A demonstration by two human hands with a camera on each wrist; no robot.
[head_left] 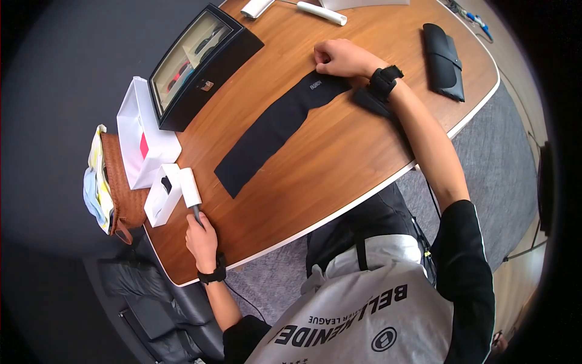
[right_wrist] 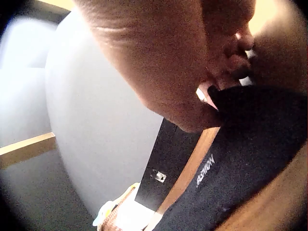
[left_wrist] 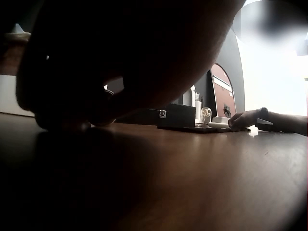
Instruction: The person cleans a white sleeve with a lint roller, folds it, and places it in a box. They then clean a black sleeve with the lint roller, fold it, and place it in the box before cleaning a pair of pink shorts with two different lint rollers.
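Note:
A long black fabric sleeve (head_left: 267, 136) with small pale lettering lies stretched diagonally across the wooden table. At its far end my right hand (head_left: 347, 59) pinches the edge, thumb against curled fingers; in the right wrist view the black cloth (right_wrist: 250, 139) runs out from under the fingertips. My left hand (head_left: 202, 239), low at the table's left corner, grips the dark handle of a white lint roller (head_left: 190, 188). The roller's head points away from me, beside a small white box. In the left wrist view the left hand (left_wrist: 120, 57) is a dark silhouette that hides the handle.
A black glass-lidded case (head_left: 203, 67) with eyewear inside stands at the back left. Nearby are a white open box (head_left: 163, 148), a small white box (head_left: 159, 209) and a brown woven basket (head_left: 124, 188). A black pouch (head_left: 445, 64) lies right; a white-handled tool (head_left: 321, 13) lies behind.

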